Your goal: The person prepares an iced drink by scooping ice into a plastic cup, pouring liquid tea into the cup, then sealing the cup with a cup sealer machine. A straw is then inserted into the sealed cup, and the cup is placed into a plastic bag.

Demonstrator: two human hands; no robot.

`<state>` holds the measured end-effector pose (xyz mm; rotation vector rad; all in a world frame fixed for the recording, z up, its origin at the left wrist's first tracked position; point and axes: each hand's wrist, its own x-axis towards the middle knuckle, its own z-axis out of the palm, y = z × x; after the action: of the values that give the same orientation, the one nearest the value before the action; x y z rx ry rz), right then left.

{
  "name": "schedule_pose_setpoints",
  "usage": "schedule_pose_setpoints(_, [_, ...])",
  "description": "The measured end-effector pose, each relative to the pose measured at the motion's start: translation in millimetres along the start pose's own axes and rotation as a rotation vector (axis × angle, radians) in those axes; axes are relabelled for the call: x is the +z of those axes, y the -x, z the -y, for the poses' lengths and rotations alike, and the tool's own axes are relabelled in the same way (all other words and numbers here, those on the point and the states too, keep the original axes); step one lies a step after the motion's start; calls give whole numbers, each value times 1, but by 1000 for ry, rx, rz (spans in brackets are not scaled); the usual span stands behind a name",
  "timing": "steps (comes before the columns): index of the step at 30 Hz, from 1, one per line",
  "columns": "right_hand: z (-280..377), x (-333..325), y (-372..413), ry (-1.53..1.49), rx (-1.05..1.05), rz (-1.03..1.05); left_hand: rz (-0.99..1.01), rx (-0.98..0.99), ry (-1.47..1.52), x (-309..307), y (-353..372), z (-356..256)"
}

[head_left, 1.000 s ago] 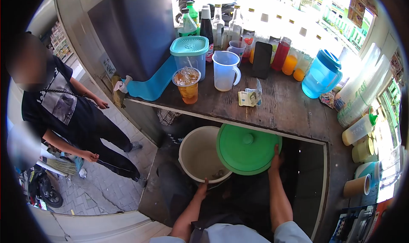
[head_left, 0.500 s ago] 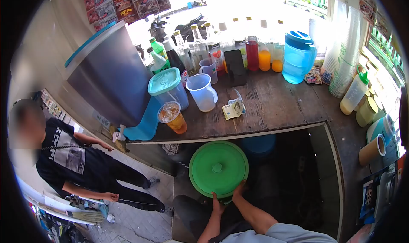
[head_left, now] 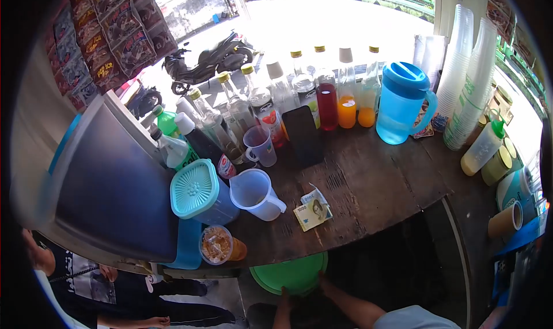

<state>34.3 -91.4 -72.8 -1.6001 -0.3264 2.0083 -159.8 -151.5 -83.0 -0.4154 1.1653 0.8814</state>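
Below the counter's near edge is a round green lid (head_left: 290,273), its far part hidden under the counter. My left hand (head_left: 284,299) grips the lid's near rim on the left. On the near right, my right hand (head_left: 324,285) holds the same rim. Most fingers of both hands are in shadow or behind the rim. Above on the counter lie banknotes (head_left: 313,212), and a plastic cup with an iced amber drink (head_left: 218,245) stands near the edge.
The wooden counter (head_left: 368,185) holds a measuring jug (head_left: 253,195), a teal-lidded container (head_left: 201,191), a phone (head_left: 302,136), several bottles, a blue pitcher (head_left: 400,104) and stacked plastic cups (head_left: 469,81). A large dispenser (head_left: 121,185) stands left. Beyond it is a person (head_left: 92,283).
The view has tilted upward, so the counter and lid appear lower and more of the street shows. Both hands stay on the lid. The person at left sits lower in view.
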Motion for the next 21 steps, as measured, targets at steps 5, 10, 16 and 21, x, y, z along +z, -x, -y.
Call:
schedule_pose_setpoints(5, [98, -57, 153, 169, 36, 147, -536, 198, -1486, 41, 154, -31])
schedule_pose_setpoints(10, [169, -137, 358, -705, -207, -310, -448, 269, -1843, 65, 287, -40])
schedule_pose_setpoints(16, [176, -229, 509, -1656, -884, -763, 269, 92, -854, 56, 238, -37])
schedule_pose_setpoints(21, [175, -270, 548, -1701, -1252, -707, 386, -29, -1165, 125, 220, -49])
